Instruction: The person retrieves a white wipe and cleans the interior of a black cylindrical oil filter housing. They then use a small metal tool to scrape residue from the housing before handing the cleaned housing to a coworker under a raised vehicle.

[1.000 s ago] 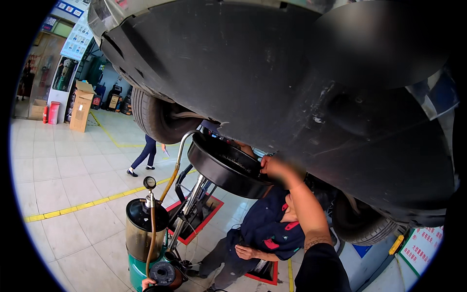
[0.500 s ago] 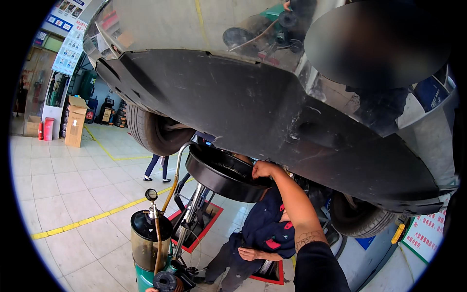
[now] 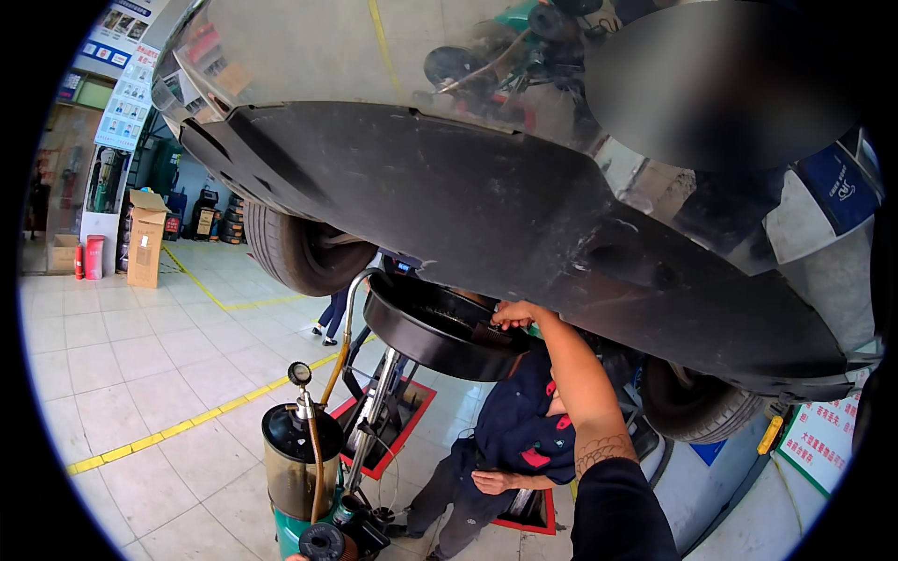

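My right hand (image 3: 513, 315) reaches up to the right rim of a wide black drain pan (image 3: 440, 351) under a raised car's front bumper (image 3: 402, 187). Its fingers are closed; a dark thing below them inside the pan is too unclear to name. Of my left hand (image 3: 296, 558), only a bit of a finger shows at the lower edge. It is close to a round black cap (image 3: 323, 540) with a brown ribbed side, and whether it grips that cap is hidden. The pan stands on a metal pole (image 3: 379, 388) beside an oil drainer (image 3: 290, 467) with a clear tank.
A co-worker in dark blue (image 3: 519, 416) bends beneath the pan, one hand (image 3: 493, 481) low. A gauge (image 3: 299, 373) and hoses rise from the drainer. Wheels hang on both sides of the car. Red-framed floor plates (image 3: 402, 439), a yellow line, and cardboard boxes (image 3: 145, 238) lie beyond.
My right hand has shifted slightly right along the pan's rim and its wrist has turned. The view has moved a little. A walking person's legs in the background have moved right.
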The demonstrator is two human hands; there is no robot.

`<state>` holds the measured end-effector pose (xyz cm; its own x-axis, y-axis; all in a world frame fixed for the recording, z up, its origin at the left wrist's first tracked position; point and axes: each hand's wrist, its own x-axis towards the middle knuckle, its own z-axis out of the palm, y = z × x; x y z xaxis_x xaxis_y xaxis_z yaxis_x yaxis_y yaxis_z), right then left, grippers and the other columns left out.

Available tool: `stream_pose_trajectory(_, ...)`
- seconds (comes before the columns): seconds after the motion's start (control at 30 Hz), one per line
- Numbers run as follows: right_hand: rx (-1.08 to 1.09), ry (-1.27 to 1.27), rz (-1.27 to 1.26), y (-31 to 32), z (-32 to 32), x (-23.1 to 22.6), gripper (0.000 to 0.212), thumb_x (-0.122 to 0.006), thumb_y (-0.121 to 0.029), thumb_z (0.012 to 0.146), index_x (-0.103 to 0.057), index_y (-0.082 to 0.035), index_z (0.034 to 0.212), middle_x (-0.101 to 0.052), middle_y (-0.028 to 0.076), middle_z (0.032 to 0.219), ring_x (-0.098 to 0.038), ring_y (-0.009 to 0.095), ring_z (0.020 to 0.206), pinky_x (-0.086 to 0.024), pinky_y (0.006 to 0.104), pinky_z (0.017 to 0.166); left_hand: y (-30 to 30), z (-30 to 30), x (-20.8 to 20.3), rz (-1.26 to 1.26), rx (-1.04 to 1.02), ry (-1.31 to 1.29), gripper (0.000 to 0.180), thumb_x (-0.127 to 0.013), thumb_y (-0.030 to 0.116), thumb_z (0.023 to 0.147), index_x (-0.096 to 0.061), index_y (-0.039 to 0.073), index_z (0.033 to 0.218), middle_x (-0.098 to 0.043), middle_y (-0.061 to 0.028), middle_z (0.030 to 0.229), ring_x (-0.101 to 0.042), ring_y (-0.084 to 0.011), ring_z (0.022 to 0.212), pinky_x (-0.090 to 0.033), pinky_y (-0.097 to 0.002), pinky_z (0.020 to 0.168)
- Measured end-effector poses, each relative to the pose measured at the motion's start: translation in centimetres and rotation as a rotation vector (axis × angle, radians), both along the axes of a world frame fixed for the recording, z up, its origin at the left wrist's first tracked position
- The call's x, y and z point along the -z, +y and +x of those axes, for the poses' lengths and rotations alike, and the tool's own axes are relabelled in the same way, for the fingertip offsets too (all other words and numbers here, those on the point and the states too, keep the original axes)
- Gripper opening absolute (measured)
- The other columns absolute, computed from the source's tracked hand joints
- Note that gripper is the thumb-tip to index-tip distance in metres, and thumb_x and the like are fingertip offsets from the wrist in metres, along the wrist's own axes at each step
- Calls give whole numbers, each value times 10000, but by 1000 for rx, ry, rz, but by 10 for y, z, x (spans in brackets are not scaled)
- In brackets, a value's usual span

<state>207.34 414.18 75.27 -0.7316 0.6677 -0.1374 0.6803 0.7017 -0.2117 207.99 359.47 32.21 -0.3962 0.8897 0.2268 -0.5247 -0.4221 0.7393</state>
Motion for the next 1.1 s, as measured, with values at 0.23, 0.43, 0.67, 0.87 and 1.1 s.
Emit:
stream_pose_trajectory(0.23,43,-4,68,-15,1,-3,299,-740,-473,925,-755,-181,990,-659,-69,764,-415,42,493,-289,259,416,1,-8,5,1,2,8,881,-518,733,865,-470,43,1411,-581,-187,1258,-579,-311,1212,-439,-422,1045)
stream_pose_trajectory(0.43,17,44,105,-29,2,1,292,-797,-384,879,-745,-103,817,-635,-26,643,-460,85,453,-317,294,396,-6,-15,15,17,-44,22,881,-521,726,859,-481,33,1402,-575,-167,1255,-567,-285,1233,-423,-399,1072)
stream_pose_trajectory(0.67,-157,243,256,-61,19,38,285,-814,-314,914,-773,-32,906,-722,41,753,-631,139,618,-483,328,585,-23,-12,65,244,-299,185,881,-524,718,852,-494,22,1392,-569,-144,1251,-554,-254,1258,-404,-372,1103)
stream_pose_trajectory(0.87,-253,964,671,-168,92,80,275,-721,-229,1027,-731,26,1131,-742,73,877,-685,160,755,-555,316,738,5,-6,47,283,29,-28,900,-563,687,849,-461,28,1454,-585,-167,1312,-615,-285,1253,-469,-410,1092)
stream_pose_trajectory(1.1,-825,930,-41,-292,173,271,601,-709,-399,1040,-586,68,1398,-635,235,1389,-642,319,1254,-528,432,1030,40,27,24,349,292,-281,929,-596,743,864,-392,50,1449,-644,-250,1249,-693,-412,1166,-567,-540,1005)
